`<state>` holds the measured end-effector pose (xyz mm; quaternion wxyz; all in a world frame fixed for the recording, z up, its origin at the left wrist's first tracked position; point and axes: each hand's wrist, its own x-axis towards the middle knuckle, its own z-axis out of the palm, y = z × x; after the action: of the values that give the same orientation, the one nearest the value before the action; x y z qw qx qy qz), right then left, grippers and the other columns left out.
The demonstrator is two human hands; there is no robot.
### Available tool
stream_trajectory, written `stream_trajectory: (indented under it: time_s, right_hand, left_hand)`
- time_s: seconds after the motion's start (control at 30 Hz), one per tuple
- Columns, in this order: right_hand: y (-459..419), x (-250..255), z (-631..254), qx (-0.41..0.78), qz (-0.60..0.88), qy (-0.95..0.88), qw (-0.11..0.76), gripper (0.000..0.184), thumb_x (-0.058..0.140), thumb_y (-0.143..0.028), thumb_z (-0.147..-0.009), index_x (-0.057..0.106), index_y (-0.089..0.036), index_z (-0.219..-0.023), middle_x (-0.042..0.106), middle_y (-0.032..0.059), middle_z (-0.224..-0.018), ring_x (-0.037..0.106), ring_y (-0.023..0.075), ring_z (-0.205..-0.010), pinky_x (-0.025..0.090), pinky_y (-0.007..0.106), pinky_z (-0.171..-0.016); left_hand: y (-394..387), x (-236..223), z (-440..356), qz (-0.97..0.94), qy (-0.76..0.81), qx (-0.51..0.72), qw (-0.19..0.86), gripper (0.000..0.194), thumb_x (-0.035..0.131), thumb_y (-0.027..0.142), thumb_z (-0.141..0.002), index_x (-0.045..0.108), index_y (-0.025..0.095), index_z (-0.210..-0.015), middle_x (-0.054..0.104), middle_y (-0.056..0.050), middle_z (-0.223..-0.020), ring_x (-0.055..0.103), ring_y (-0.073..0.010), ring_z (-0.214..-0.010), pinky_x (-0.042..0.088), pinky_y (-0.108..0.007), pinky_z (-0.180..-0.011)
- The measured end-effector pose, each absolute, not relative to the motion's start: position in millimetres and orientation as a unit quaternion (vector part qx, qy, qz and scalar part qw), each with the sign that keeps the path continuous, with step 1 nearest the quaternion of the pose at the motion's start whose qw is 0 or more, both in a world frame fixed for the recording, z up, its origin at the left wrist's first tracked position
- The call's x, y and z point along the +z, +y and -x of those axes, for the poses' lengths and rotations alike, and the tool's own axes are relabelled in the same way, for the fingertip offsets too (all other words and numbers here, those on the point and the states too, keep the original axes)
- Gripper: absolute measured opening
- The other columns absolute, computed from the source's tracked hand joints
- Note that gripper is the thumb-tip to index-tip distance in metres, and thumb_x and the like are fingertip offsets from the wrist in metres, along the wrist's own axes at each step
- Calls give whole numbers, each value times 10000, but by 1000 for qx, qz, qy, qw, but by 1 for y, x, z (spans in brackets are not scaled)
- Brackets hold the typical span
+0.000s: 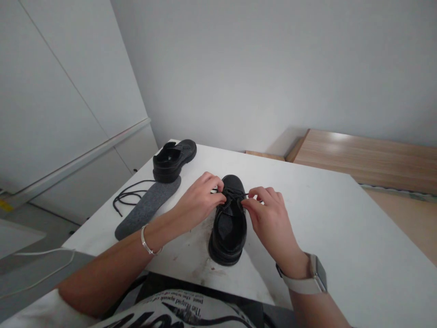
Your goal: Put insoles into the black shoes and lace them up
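Observation:
A black lace-up shoe (229, 232) stands upright on the white table in front of me, its toe pointing away. My left hand (205, 195) is closed at the left side of the shoe's eyelets, thumb and fingers pinched at the lacing. On the opposite side my right hand (268, 212) pinches a black shoelace (244, 196) that runs out from the eyelets. What exactly sits between the left fingertips is partly hidden. Farther back on the left is a second black shoe (167, 162), without lacing that I can make out.
A grey felt insole (145, 212) lies left of my left forearm, beside a loose black lace (128, 197). Dirt marks the white table (307, 196) near its front edge. Wood-coloured furniture (358, 155) stands beyond the right side, and a white cable (44, 273) hangs at left.

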<state>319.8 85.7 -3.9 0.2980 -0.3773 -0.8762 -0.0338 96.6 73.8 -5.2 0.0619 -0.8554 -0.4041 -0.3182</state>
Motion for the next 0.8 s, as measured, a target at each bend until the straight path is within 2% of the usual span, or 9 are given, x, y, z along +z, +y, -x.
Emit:
stream_trajectory:
  time_s: [0.07, 0.13, 0.23, 0.3, 0.37, 0.53, 0.63, 0.73, 0.8]
  right_hand:
    - [85, -5, -319, 22, 384, -874, 297, 176, 572, -50, -917, 709, -159, -902, 667, 59, -931, 614, 206, -836, 493, 346, -728]
    - [82, -6, -319, 71, 390, -871, 291, 190, 538, -60, -944, 703, -150, -964, 677, 51, -930, 639, 181, -803, 517, 323, -718]
    - [77, -4, -317, 90, 401, -870, 271, 208, 541, -144, -972, 663, -152, -1139, 681, 66, -1002, 661, 203, -847, 545, 352, -758]
    - [73, 0, -316, 89, 405, -877, 242, 311, 582, -197, -961, 600, -169, -1270, 660, 81, -1060, 656, 230, -902, 557, 379, -773]
    - [69, 4, -313, 77, 411, -885, 206, 366, 586, -163, -940, 573, -186, -1305, 629, 88, -1078, 641, 240, -915, 559, 384, -762]
    - [67, 8, -306, 20, 434, -886, 162, 318, 502, -5, -859, 653, -179, -1078, 600, 95, -1022, 599, 224, -844, 519, 344, -687]
    - [67, 4, -302, -8, 441, -882, 169, 232, 510, -8, -867, 661, -178, -912, 612, 89, -968, 572, 201, -772, 474, 327, -642]
    - [67, 3, -301, -17, 446, -876, 183, 195, 536, -46, -903, 674, -180, -870, 624, 81, -930, 553, 176, -721, 434, 309, -598]
    - [68, 7, -302, -10, 439, -871, 219, 176, 557, -77, -918, 686, -183, -863, 640, 84, -954, 579, 188, -781, 439, 303, -606]
  left_hand:
    - [72, -10, -99, 856, -410, -312, 42, 153, 586, 165, -967, 721, 148, -898, 651, -56, -887, 568, -203, -893, 506, -308, -759]
    - [68, -15, -102, 854, -421, -307, 16, 158, 554, 144, -980, 705, 141, -934, 670, -47, -878, 593, -195, -871, 518, -307, -755]
    - [61, -17, -109, 838, -451, -307, -9, 148, 538, 163, -992, 678, 147, -1036, 685, -54, -952, 619, -200, -912, 533, -336, -823]
    - [56, -14, -114, 828, -476, -295, -28, 175, 563, 182, -981, 653, 158, -1129, 670, -61, -1007, 622, -209, -944, 537, -357, -856]
    - [53, -10, -118, 823, -494, -276, -43, 199, 575, 165, -958, 646, 164, -1145, 641, -65, -1028, 617, -212, -941, 539, -361, -854]
    - [55, -6, -119, 824, -507, -249, -34, 246, 482, 55, -887, 676, 157, -999, 574, -63, -981, 579, -173, -796, 525, -312, -738]
    - [59, -6, -117, 823, -522, -223, -23, 212, 480, 66, -887, 676, 145, -911, 568, -66, -969, 560, -159, -744, 516, -305, -705]
    - [60, -1, -118, 827, -526, -197, -17, 218, 477, 122, -941, 683, 136, -870, 586, -76, -950, 568, -172, -732, 517, -325, -694]
    - [60, 9, -120, 830, -511, -223, -24, 235, 487, 151, -960, 691, 147, -842, 611, -75, -941, 598, -188, -782, 522, -329, -722]
